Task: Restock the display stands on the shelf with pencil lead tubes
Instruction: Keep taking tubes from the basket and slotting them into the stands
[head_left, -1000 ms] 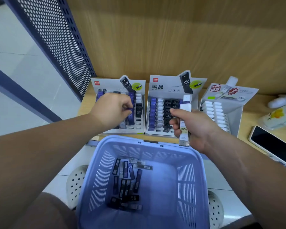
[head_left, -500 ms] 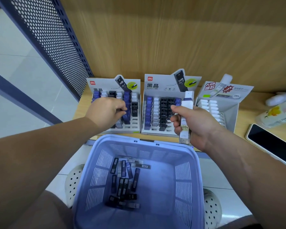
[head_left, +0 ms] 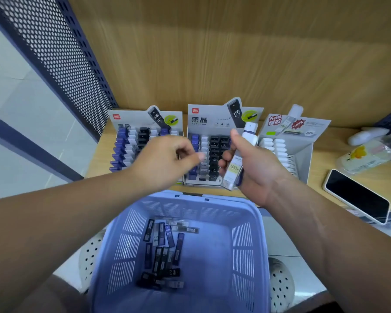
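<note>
Restocking is midway. The right hand (head_left: 255, 170) has its grip closed around a white-capped tube (head_left: 236, 161), held upright in front of the middle stand (head_left: 212, 123). A purple edge shows behind it, perhaps a second tube, but I cannot tell. The left hand (head_left: 165, 159) hovers between the left stand (head_left: 142, 123) and the middle one. Its grip is loosely curled, thumb near forefinger, and nothing shows in it, though it is blurred.

All three stands sit side by side on the shelf (head_left: 314, 193). The left and middle stands carry purple, white and black tubes, and the right stand (head_left: 303, 154) holds rows of white caps like the one in hand. More dark tubes (head_left: 163, 249) lie loose in the basket (head_left: 264, 245) below the shelf edge.

The step in hand looks like sorting the held tube to its stand. Its cap matches the right stand, so the next move probably calls for carrying it right and seating it upright in a free slot without knocking its neighbours. The left hand could then fetch another tube from the basket.
</note>
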Motion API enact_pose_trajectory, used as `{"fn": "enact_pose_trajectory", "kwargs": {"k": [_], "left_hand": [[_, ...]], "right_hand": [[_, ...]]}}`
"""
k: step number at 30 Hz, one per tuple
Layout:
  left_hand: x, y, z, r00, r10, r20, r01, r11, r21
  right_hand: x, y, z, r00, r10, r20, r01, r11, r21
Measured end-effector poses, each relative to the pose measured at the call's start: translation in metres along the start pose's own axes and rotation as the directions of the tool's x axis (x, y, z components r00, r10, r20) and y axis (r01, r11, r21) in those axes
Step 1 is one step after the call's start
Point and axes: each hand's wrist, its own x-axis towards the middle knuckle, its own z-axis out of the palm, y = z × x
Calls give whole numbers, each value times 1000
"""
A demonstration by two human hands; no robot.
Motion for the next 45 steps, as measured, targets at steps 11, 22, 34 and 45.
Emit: {"fn": "enact_pose_trajectory", "kwargs": {"k": [11,22,34,45], "left_hand": [[-27,55,25,948,-184,261,301,784,-543],[-48,80,27,936,-172,308,336,700,-630],[-77,86,20,980,185,-76,-190,979,-75],[-68,73,-2,928,369,-40,-367,929,52]], "right_hand": [[-24,8,10,995,4,96,5,995,-98],[-49,-14,-19,988,57,142,-59,998,13],[-72,1,-23,983,118,139,-96,982,-160],[-81,-11,-26,936,265,234,-246,963,-107]]}}
